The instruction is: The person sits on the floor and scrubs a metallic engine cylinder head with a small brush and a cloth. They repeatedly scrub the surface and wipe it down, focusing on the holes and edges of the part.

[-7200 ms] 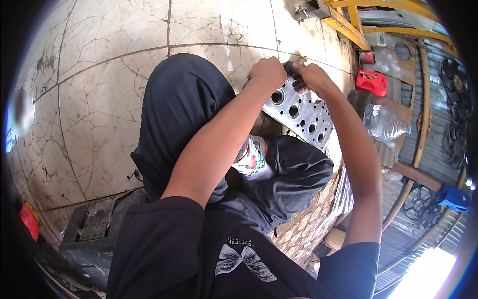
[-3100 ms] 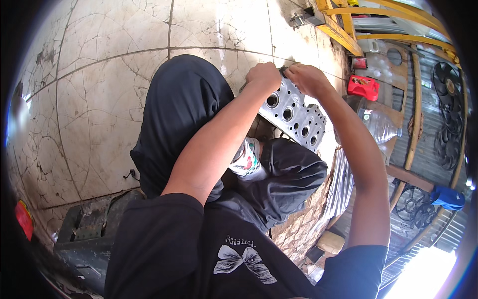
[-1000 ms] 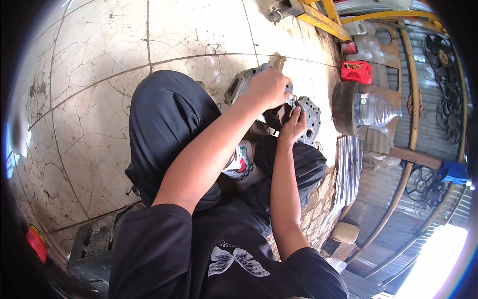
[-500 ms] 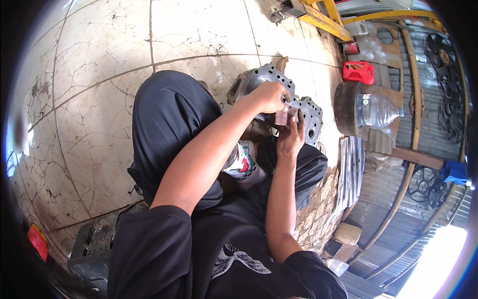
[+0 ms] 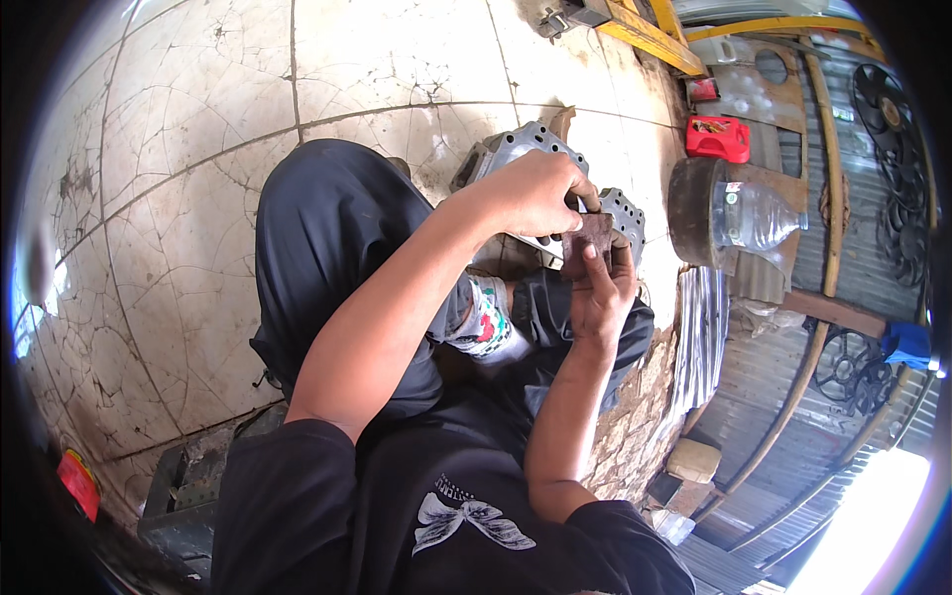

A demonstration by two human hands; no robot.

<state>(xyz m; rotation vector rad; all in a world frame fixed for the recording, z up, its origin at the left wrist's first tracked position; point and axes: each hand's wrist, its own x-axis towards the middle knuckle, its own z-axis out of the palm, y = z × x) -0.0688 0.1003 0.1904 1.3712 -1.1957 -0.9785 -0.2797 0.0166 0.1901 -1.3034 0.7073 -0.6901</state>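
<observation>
- The tiled floor (image 5: pixel 188 268) fills the left and top of the frame, its pale, glossy tiles webbed with dark cracks; the fisheye's black rim cuts off its outer edge.
- Grey corrugated sheets (image 5: pixel 861 243) run down the right side, bending toward the rim; glare at the lower right washes out detail there.
- Dark cloth trousers (image 5: pixel 342 218) cover the person's bent legs at centre, folds showing softly; one foot is hard to make out.
- A grey metal block (image 5: pixel 521 146), flat-faced and pierced with round holes, lies above centre; the hands and left forearm hide its middle.
- A clear plastic bottle (image 5: pixel 759 215) lies on its side at the right of the frame, ribbed and shiny.
- The left hand (image 5: pixel 548 193) pinches the upper edge of the brown piece, its palm turned out of sight.
- The right hand (image 5: pixel 605 297) grips the same piece from below, thumb across its front, some fingers hidden behind.
- The brown piece (image 5: pixel 589 238), thin, matt and roughly rectangular, sits between the hands just right of centre, in front of the block.
</observation>
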